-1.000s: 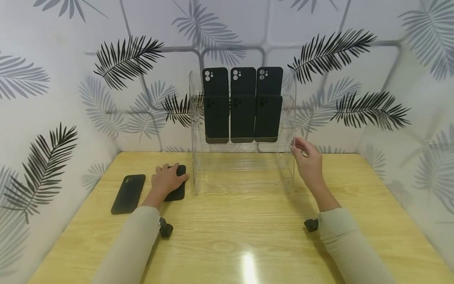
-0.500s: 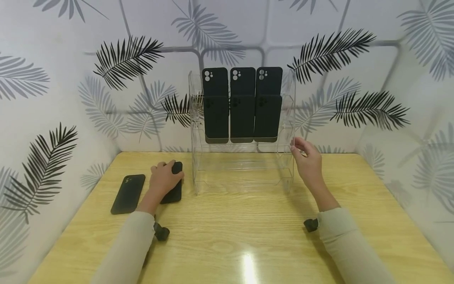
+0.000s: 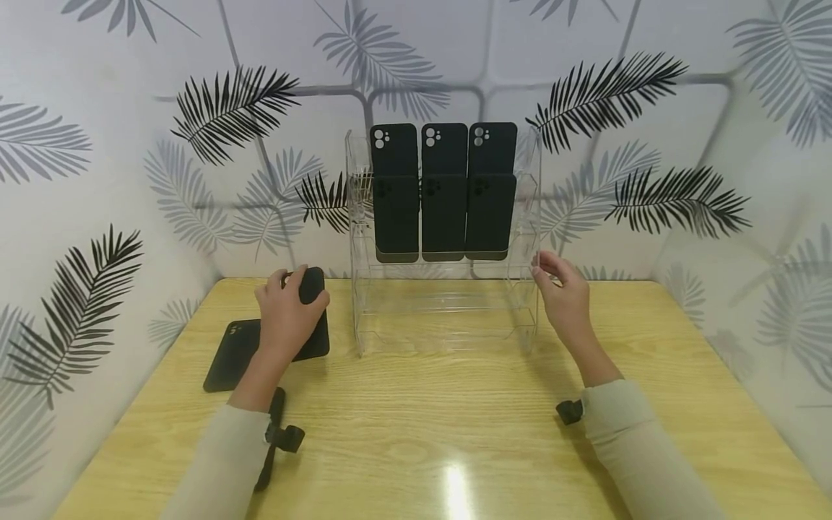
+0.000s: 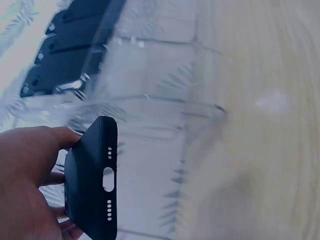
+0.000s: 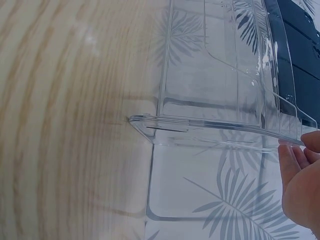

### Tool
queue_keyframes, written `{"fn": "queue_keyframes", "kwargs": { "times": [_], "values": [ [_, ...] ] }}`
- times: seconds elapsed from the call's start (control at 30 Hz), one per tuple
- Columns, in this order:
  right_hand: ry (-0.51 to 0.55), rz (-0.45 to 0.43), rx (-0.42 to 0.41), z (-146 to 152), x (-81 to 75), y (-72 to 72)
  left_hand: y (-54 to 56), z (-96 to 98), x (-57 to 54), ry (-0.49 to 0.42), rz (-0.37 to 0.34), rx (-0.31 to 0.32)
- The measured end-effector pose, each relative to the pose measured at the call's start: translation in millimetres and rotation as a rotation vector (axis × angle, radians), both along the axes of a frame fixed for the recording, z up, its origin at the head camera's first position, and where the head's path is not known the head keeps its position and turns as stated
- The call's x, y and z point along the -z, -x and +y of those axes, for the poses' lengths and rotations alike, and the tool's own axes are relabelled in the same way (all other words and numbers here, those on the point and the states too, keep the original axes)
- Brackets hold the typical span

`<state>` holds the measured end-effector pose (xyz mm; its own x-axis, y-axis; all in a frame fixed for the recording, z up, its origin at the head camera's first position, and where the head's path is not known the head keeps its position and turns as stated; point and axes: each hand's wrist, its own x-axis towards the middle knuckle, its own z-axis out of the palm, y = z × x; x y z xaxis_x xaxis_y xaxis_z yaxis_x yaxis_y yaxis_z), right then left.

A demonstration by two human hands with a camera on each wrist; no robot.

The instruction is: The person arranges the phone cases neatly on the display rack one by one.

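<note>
My left hand (image 3: pixel 284 318) grips a black phone case (image 3: pixel 315 339) by its sides, thumb on the right edge and fingers on the left. In the left wrist view the case's bottom edge (image 4: pixel 109 179), with its port cutout and small holes, faces the camera. The case is tilted up off the table. At the right side of a clear tiered rack (image 3: pixel 538 289), my right hand (image 3: pixel 567 295) pinches the upright panel edge between thumb and fingers. Several black phone cases (image 3: pixel 444 217) stand in two rows on the rack's upper tiers.
Another black phone case (image 3: pixel 229 361) lies flat on the wooden table (image 3: pixel 416 419), partly behind my left hand. A dark long edge (image 3: pixel 265 469) shows beside the left sleeve, the rest hidden. Behind the rack rises a leaf-patterned wall (image 3: pixel 448 50).
My left hand has taken up the phone case from the table, raising and tilting it while shifting slightly left. The right hand stays on the rack's edge.
</note>
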<state>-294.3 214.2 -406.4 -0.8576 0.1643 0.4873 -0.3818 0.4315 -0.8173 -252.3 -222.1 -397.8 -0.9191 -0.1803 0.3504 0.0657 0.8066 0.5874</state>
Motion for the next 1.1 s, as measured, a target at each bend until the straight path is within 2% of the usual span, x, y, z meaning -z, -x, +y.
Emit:
{"fn": "queue_keyframes", "kwargs": {
  "times": [0.23, 0.43, 0.57, 0.7, 0.97, 1.1],
  "values": [
    [0.010, 0.010, 0.003, 0.4, 0.5, 0.5, -13.9, 26.6, -27.4, -0.014, 0.180, 0.005],
    [0.005, 0.020, 0.007, 0.0, 2.0, 2.4, -14.6, 60.2, -41.6, -0.001, 0.284, 0.084],
    [0.008, 0.027, 0.007, -1.1, 2.0, 3.1, -9.9, 83.2, -44.5, 0.000, 0.317, 0.144],
    [0.020, 0.024, -0.001, -1.9, 2.1, 3.1, -3.0, 106.7, -45.3, 0.018, 0.315, 0.178],
    [0.049, -0.011, -0.007, -2.4, 0.0, 0.6, 17.0, 157.4, -45.3, 0.029, 0.348, 0.237],
    [0.065, -0.011, -0.012, -2.6, -0.8, 0.9, 28.2, 184.6, -44.2, 0.060, 0.413, 0.241]
  ]
}}
